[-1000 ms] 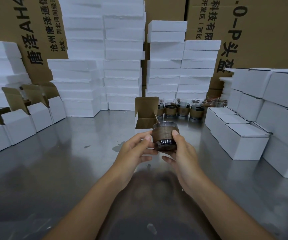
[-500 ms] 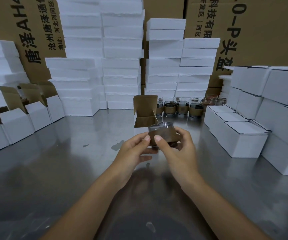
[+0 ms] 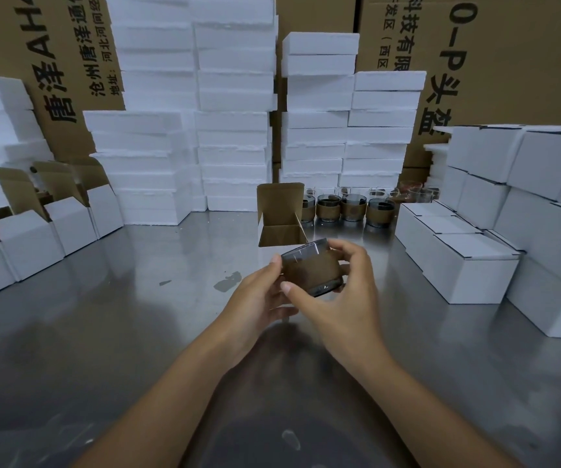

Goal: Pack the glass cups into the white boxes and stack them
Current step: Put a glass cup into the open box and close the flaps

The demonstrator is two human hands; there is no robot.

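A cup (image 3: 311, 268) is held above the table (image 3: 103, 332), just in front of a box (image 3: 280, 228) whose brown-lined lid is stood upright. The cup is tilted, with its rim turned up and away and its base turned down toward the right. It is gripped by both hands. The left hand (image 3: 255, 298) is set against the cup's left side: one fingertip is laid at the upper left edge, and the other fingers are curled beneath. The right hand (image 3: 343, 298) is wrapped round the right side: the thumb is pressed on the brown band near the base, and the fingers are curled over the far rim. Both forearms are stretched forward from the lower edge and brought together at the middle. Behind the box, a row of cups (image 3: 350, 207) is lined up on the table. Closed boxes (image 3: 468, 265) are stacked at the right, and open boxes (image 3: 29, 238) are ranged at the left.
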